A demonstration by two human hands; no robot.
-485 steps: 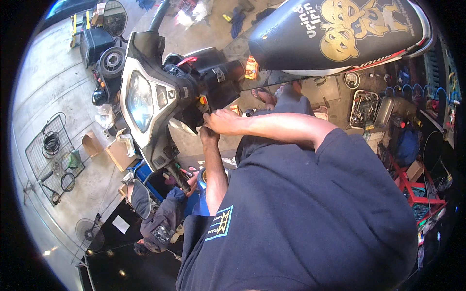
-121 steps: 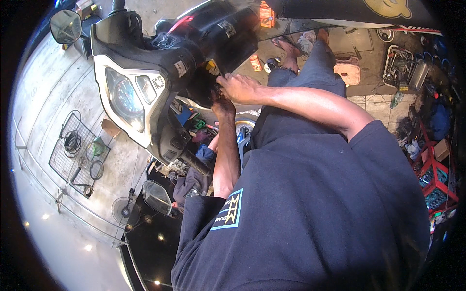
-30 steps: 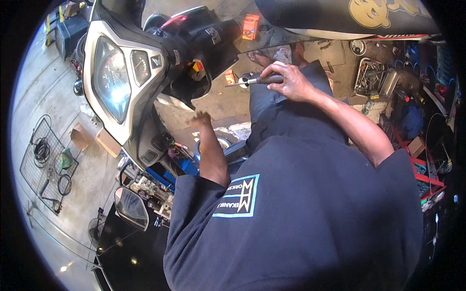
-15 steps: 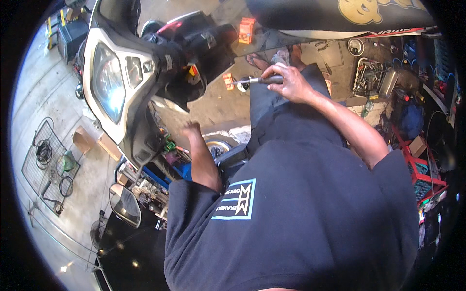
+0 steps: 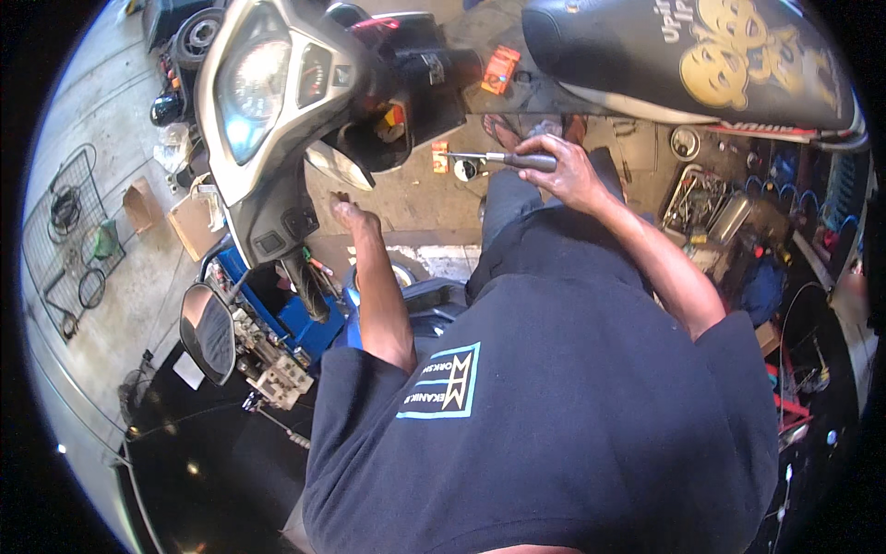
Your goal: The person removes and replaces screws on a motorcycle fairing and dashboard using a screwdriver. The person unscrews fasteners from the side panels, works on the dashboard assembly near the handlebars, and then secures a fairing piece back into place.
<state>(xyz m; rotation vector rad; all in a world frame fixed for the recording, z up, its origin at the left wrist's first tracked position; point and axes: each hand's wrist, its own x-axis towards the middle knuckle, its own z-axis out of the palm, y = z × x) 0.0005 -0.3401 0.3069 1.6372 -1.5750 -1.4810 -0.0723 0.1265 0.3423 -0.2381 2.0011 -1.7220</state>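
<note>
Seat (image 5: 683, 65): one, black.
Dashboard (image 5: 263, 97): one, two windows (image 5: 313, 76).
Mirror (image 5: 208, 334): one.
Right hand (image 5: 570, 174): one, clamped on the screwdriver (image 5: 533, 162).
Left hand (image 5: 351, 212): one, near the pale panel (image 5: 340, 166); cannot tell whether fingers part.
Screwdriver: one, in the right hand, blade pointing left.

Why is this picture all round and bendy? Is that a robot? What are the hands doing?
No robot, just a person's bare hands! A wide camera worn on their head looks down, so straight edges look bent. The right hand holds a screwdriver-like tool with a dark handle. The left hand is near the front of a motorbike; I can't tell whether it holds anything. On the floor lie things like a small orange box and brown cardboard.
</note>
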